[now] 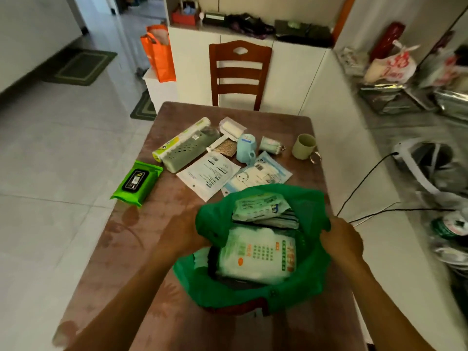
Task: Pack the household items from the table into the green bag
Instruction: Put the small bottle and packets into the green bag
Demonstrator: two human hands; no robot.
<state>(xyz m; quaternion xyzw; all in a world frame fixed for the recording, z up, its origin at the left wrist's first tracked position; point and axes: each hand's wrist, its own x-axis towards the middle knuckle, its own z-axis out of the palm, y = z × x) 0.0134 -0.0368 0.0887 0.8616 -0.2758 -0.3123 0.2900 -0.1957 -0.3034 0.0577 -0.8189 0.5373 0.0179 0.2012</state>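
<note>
At the near end of the bench (106, 249), both grips clamp the green bag (311, 279) open: left hand (182, 236) on its left rim, right hand (342, 239) on its right. Packets lie inside. Farther off wait wet wipes (136, 182), a blue cup (246, 148) and a mug (304, 146).

A home dining area, tiled floor (50, 173) with green doormats (81, 67), wooden chair (239, 72) at a brown table (121, 236), white cabinets (197, 67); cluttered shelf (253, 24), orange shopping bag (159, 57), plastic bags (390, 64) on a counter
</note>
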